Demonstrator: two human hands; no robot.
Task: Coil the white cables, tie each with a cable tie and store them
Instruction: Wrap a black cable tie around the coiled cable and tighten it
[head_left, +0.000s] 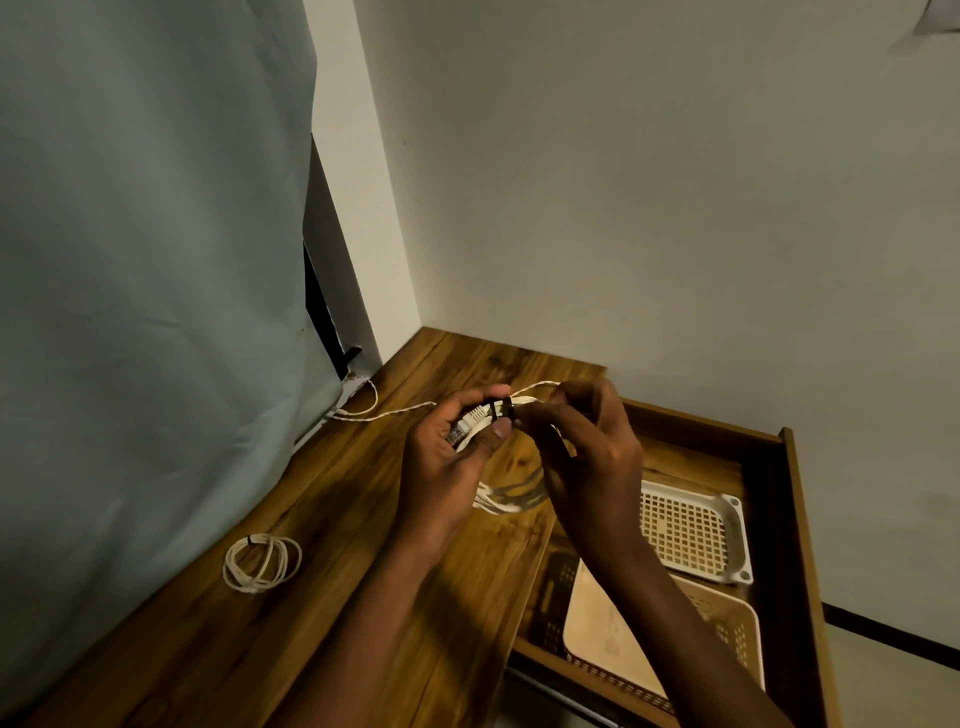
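My left hand grips a coiled white cable near its plug ends, held above the wooden tabletop; the loops hang below both hands. A black cable tie wraps the bundle at my left fingertips. My right hand pinches the tie and cable right beside it. A second white cable coil, bound with a dark tie, lies flat on the table at the left. A loose thin white cable trails from the hands toward the curtain.
A grey curtain hangs along the table's left side. To the right an open wooden drawer holds a white perforated basket and a beige basket. White walls stand behind.
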